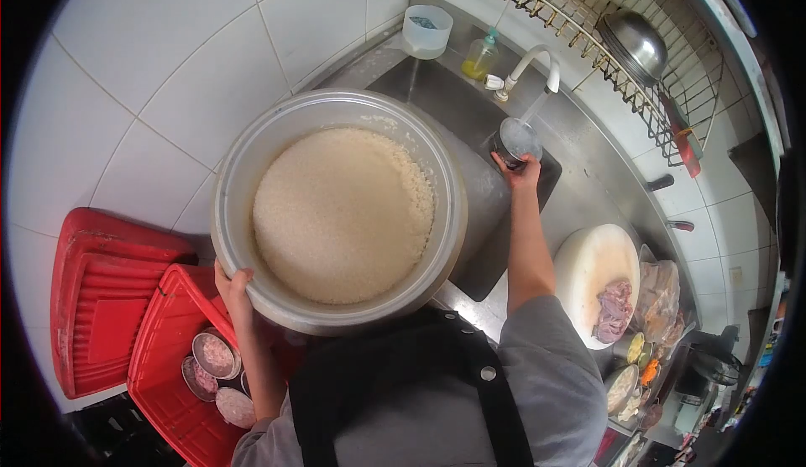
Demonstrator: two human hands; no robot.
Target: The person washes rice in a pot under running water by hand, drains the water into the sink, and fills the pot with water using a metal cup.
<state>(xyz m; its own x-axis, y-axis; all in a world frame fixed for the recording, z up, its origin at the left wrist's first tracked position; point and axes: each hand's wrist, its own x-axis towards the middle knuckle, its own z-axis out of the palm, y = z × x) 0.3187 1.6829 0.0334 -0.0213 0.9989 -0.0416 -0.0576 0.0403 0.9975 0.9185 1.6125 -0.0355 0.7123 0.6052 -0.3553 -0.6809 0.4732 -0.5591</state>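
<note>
A large metal pot (453, 207) filled with white rice (340, 215) stands in front of me at the sink's edge. My left hand (232, 289) grips the pot's rim at its near left side, thumb over the edge. Over the sink basin (495, 253), my right hand (517, 171) is wrapped round a small dark-sided bowl (509, 145). Water runs from the white faucet (537, 60) into that bowl, and its surface looks bubbly.
A cutting board (579, 266) with raw meat (614, 309) lies at right, beside plastic bags and food containers. Red crates (176, 341) with small bowls stand at left. A soap bottle (480, 56) and a translucent tub (426, 35) sit behind the sink; a wire rack (579, 22) hangs above.
</note>
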